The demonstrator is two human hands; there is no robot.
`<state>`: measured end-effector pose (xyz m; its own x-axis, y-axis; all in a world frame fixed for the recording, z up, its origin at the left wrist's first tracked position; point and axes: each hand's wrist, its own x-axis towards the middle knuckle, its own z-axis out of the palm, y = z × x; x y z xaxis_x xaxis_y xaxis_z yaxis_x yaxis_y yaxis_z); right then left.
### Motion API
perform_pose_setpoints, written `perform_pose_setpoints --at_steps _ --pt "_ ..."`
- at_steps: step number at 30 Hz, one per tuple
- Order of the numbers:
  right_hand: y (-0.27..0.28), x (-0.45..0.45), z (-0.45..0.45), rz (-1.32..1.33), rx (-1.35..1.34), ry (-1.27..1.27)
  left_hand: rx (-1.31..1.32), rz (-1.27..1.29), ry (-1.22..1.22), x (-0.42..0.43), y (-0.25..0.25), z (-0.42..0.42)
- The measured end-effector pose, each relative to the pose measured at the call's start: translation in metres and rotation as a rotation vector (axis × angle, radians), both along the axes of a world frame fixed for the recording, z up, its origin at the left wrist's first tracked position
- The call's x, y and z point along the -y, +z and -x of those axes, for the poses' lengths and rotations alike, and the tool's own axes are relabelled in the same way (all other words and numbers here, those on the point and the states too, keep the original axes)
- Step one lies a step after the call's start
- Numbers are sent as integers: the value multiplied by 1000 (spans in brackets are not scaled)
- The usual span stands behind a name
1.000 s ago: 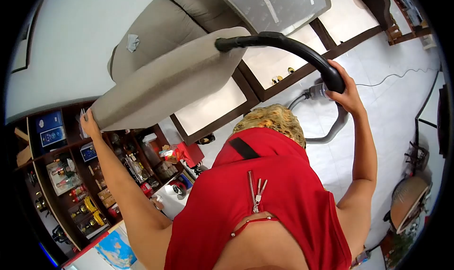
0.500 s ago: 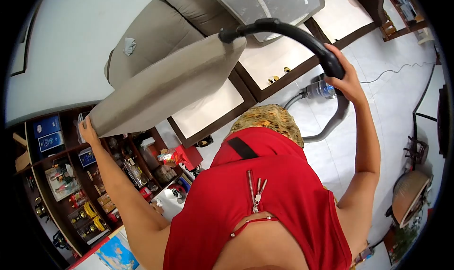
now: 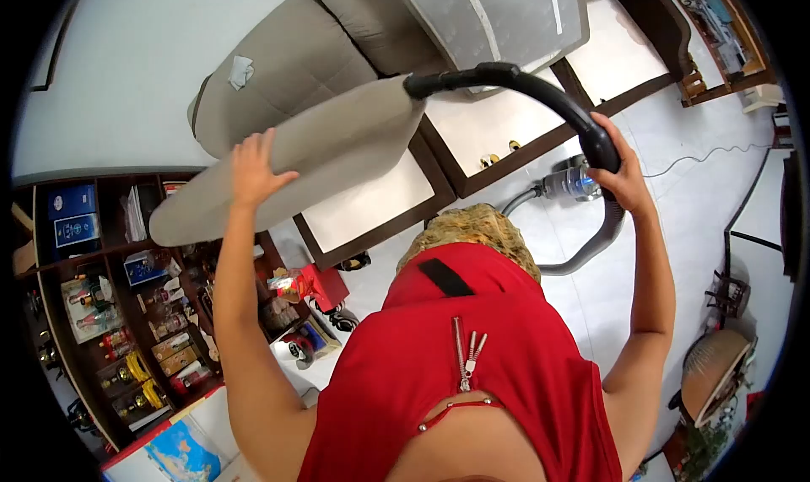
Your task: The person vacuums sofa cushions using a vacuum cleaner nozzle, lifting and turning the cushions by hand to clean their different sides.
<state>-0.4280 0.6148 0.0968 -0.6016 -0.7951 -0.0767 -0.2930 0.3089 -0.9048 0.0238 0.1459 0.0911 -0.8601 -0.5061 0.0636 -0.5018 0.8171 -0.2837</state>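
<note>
Left hand (image 3: 261, 172): laid on the upper face of a grey-brown cushion (image 3: 346, 132), fingers spread and pointing away from the body, thumb held out towards the right hand; we see only its back. Right hand (image 3: 620, 170): clamped round a black tube (image 3: 540, 96), fingers and thumb wrapped about its bend. Hands well apart; both arms reach forward, slightly bent at the elbow.

Cushion: tilted, running under the left hand and on towards the right; the tube's far end meets its edge between the hands, ahead of them. Grey hose (image 3: 595, 253): on the body side of the right hand. Clear-bodied vacuum unit (image 3: 569, 183): just inward of the right hand.

Labels: two blue boxes (image 3: 76, 229), outward of the left hand on a dark shelf unit (image 3: 93, 255), bear pale print too small for us to read. Map-like blue sheet (image 3: 181, 452), nearer the body than the left hand: lettering illegible.

Hard to make out: the left palm and the cushion's underside are hidden; the right hand and tube cover part of the vacuum unit; we cannot tell the tube tip's shape against the cushion.
</note>
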Motion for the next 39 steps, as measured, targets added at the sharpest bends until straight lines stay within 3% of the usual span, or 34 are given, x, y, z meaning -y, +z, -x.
perform_pose_setpoints --at_steps 2,5,8,11,17,20,29,33,36,39 --pt "5 10 -11 2 -7 60 8 -143 -4 6 -20 7" --pt "13 17 -28 -2 -11 63 -47 -155 76 28 -36 -23" --pt "12 11 -30 -98 -15 -5 -25 -193 83 29 -25 -38" --pt "14 12 -33 35 79 -115 -26 -261 54 27 -30 -42" --pt "32 75 -56 87 20 117 -71 -259 11 2 -36 -26" --pt "24 83 -66 1 150 133 -93 -261 14 2 -53 -26" --pt "23 47 -88 -64 209 -11 -192 -303 14 -3 -51 -45" --pt "23 35 -100 43 93 -128 -200 -351 54 11 -37 -48" --pt "37 28 -110 179 242 -213 -235 -362 35 13 -21 -44" --pt "51 29 -115 236 102 -191 -318 -323 -11 4 -8 -22"
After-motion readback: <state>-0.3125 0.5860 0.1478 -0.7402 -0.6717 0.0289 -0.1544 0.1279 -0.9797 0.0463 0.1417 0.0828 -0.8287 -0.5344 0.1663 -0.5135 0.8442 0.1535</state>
